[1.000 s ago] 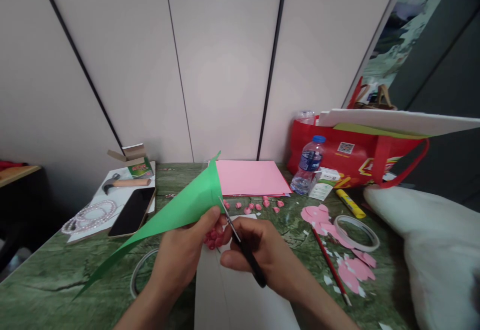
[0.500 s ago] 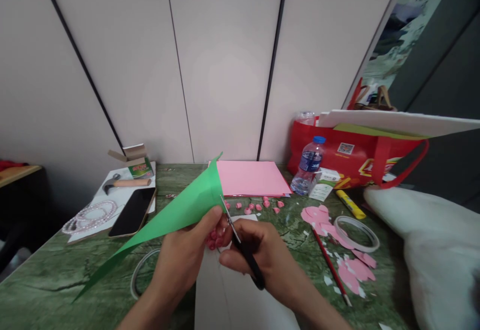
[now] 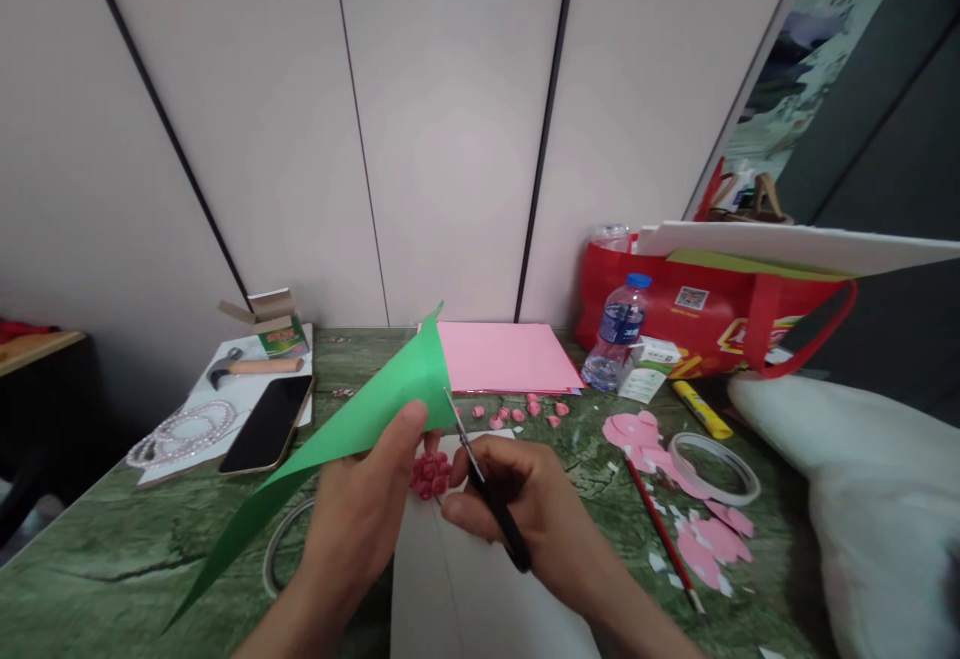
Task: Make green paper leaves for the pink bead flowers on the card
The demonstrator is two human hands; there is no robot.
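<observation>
- From my end I see the left hand (image 3: 364, 499) closed on the green paper (image 3: 382, 394), its thumb pressed on the face. The paper curves upward and trails down to the left in a long point.
- My view shows the right hand (image 3: 536, 504) gripping the scissors (image 3: 501, 517) by their black handles, blades angled up at the paper's right edge (I can't tell whether they are biting into it).
- The green paper is raised between me and the pink sheets (image 3: 510, 357), which lie flat by the wall (image 3: 450, 139).
- Between the hands I make out a cluster of dark pink flowers (image 3: 431, 476), by the top of a pale board (image 3: 480, 589).
- Small pink rolls (image 3: 517, 415) are scattered in front of the pink sheets.
- On my left lie a phone (image 3: 268, 424), a hammer (image 3: 266, 366) and a string of beads (image 3: 178, 439).
- On my right are pink cutouts (image 3: 630, 427), a red pencil (image 3: 664, 534), a tape roll (image 3: 677, 457), a yellow tube (image 3: 703, 410), and a bottle (image 3: 617, 329) before the red bag (image 3: 675, 284).
</observation>
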